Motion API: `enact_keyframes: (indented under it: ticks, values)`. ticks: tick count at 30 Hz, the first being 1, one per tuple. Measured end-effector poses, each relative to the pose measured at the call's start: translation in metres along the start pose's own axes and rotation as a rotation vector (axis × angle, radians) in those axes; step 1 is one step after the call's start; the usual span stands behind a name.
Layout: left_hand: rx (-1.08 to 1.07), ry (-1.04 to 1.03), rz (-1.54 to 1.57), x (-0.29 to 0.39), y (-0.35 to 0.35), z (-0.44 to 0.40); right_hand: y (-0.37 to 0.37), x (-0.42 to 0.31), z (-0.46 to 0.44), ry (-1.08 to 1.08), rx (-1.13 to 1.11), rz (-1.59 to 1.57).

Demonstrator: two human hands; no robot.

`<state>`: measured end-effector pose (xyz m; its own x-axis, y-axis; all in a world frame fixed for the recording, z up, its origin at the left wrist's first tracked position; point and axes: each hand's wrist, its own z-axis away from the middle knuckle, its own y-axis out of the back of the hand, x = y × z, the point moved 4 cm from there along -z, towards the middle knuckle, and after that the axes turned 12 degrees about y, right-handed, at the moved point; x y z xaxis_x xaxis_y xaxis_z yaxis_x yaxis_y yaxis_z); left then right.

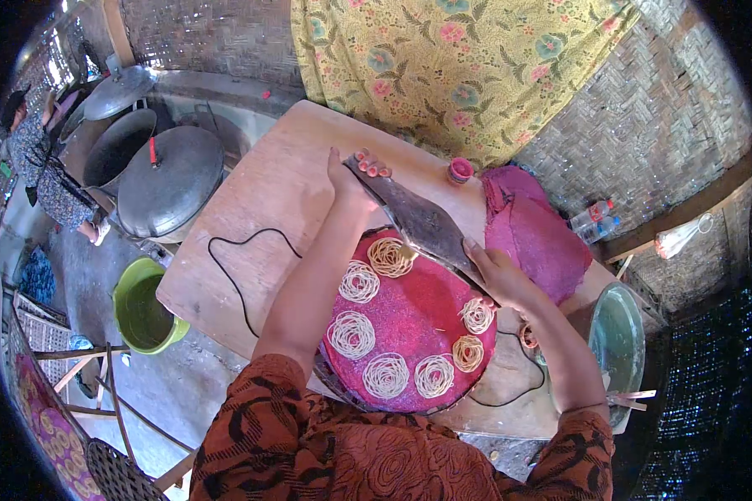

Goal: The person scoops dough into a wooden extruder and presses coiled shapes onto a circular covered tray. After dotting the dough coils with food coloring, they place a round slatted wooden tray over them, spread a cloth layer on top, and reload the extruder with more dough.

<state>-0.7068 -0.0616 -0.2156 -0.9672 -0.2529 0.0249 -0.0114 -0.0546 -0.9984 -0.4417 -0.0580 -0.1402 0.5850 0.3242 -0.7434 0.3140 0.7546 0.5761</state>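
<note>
Both ends of a dark board (426, 221) are held above a red tray (418, 321): left hand (353, 177) curled round the far left end, right hand (500, 274) clasping the near right; a slip could crush noodle coils (351, 335) below.

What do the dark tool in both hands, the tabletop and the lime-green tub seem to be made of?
Dark tool: wood or metal, I can't tell which; dark, with a worn, mottled surface.
Tabletop: probably plywood; pale tan, flat and broad like sheet board, mostly dull.
Lime-green tub: likely plastic; bright, even colour and a smooth, rounded rim.
</note>
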Motion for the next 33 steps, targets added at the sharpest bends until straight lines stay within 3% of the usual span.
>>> enact_keyframes:
  ticks: [4, 10, 15, 16, 18, 19, 20, 21, 23, 30, 32, 33]
  values:
    - [-0.073, 0.001, -0.048, 0.01, 0.012, -0.017, -0.008, 0.015, -0.021, -0.034, 0.029, -0.025]
    - [-0.077, -0.074, -0.194, 0.052, 0.018, -0.001, -0.04, 0.022, -0.049, 0.087, -0.086, -0.182]
    - [-0.238, -0.142, -0.373, 0.057, -0.066, 0.064, -0.01, -0.036, 0.0, 0.057, -0.254, -0.479]
    - [-0.183, -0.28, -0.978, 0.05, -0.074, 0.086, 0.001, -0.05, 0.02, 0.104, -0.238, -0.398]
    - [-0.058, -0.046, -1.963, 0.01, -0.113, 0.149, 0.01, -0.07, 0.056, 0.155, -0.216, -0.318]
    - [-0.161, 0.03, -2.108, -0.01, -0.111, 0.169, 0.008, -0.079, 0.075, 0.316, -0.209, -0.244]
    - [-0.261, 0.107, -2.128, -0.031, -0.104, 0.186, 0.003, -0.084, 0.091, 0.477, -0.199, -0.166]
    - [-0.308, 0.139, -2.092, -0.049, -0.096, 0.2, -0.007, -0.08, 0.104, 0.483, -0.19, -0.166]
    - [-0.349, 0.144, -2.045, -0.078, -0.079, 0.218, -0.02, -0.081, 0.133, 0.672, 0.103, 0.576]
    - [-0.549, 0.067, -2.052, -0.144, -0.088, 0.233, -0.036, 0.04, 0.132, 0.562, -0.104, 0.399]
    - [-0.635, 0.057, -2.076, -0.163, -0.102, 0.234, -0.035, 0.045, 0.139, 0.768, 0.053, 0.039]
    - [-0.678, 0.054, -2.083, -0.172, -0.11, 0.234, -0.026, 0.009, 0.16, 0.985, 0.225, 0.215]
